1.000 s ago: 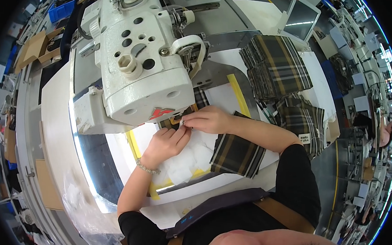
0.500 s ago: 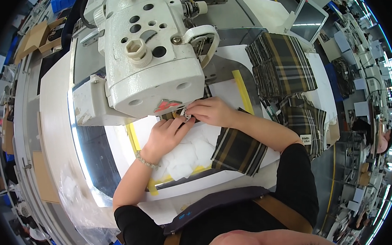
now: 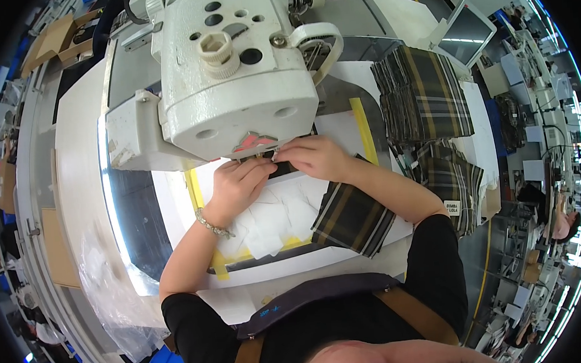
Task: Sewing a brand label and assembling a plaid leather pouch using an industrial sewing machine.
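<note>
The white sewing machine head (image 3: pixel 243 108) stands over the work and hides part of it. Just below its front edge, my right hand (image 3: pixel 316 158) pinches a small white label (image 3: pixel 275 156), mostly covered by the fingertips. My left hand (image 3: pixel 239 188) is beside it, fingers bent and pressed together, tips almost meeting the right ones; what they grip is hidden. Dark fabric (image 3: pixel 283 168) shows under both hands. Nearer me lies a loose pile of thin white pieces (image 3: pixel 272 216). Folded plaid fabric pieces (image 3: pixel 353 219) lie below my right forearm.
At the right stands a tall stack of plaid pieces (image 3: pixel 431 96), with another plaid stack (image 3: pixel 453 181) nearer, bearing a white label. Yellow tape strips (image 3: pixel 364 134) edge the work area. A screen (image 3: pixel 466 34) stands far right; clear plastic bags (image 3: pixel 115 305) lie left.
Both hands have shifted slightly away from me, closer under the machine head. The label, more visible before between the fingers, is now mostly covered. The whole view has shifted a little.
</note>
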Available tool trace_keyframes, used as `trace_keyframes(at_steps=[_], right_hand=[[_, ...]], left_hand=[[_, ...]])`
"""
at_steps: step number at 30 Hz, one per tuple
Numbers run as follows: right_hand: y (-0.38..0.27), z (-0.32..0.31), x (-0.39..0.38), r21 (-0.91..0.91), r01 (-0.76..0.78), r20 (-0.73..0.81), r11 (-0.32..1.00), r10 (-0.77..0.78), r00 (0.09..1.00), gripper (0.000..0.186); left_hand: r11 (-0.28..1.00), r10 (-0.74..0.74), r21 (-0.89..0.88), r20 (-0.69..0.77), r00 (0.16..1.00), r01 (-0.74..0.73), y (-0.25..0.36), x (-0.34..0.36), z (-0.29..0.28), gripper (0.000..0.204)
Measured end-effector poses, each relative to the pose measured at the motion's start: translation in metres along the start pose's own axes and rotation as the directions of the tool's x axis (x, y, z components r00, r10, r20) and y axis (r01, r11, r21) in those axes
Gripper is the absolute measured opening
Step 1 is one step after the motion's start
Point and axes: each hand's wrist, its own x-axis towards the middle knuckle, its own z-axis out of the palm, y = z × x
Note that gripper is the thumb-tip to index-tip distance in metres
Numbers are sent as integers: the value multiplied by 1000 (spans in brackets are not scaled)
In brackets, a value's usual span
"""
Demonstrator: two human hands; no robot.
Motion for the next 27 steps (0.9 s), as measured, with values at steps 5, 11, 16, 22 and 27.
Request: trace_keyframes(at_steps=[5, 11, 16, 22, 27], right_hand=[[-4, 1, -3, -74, 126, -12, 989, -127, 992, 24], [-2, 3, -3, -38, 91, -34, 995, -92, 995, 28], [-3, 0, 0, -22, 57, -18, 998, -58, 998, 31], [-5, -1, 1, -37, 33, -17, 999, -34, 999, 31], [-2, 2, -2, -34, 38, -37, 999, -40, 999, 28]], left_hand=[[998, 12, -57, -56, 998, -15, 0, -6, 0, 19], [992, -89, -92, -10, 996, 88, -1, -3, 3, 17], [983, -122, -127, 79, 989, 132, -3, 2, 3, 17], [999, 39, 14, 61, 997, -40, 4, -2, 5, 20], [982, 87, 157, 104, 991, -103, 8, -2, 0, 24]])
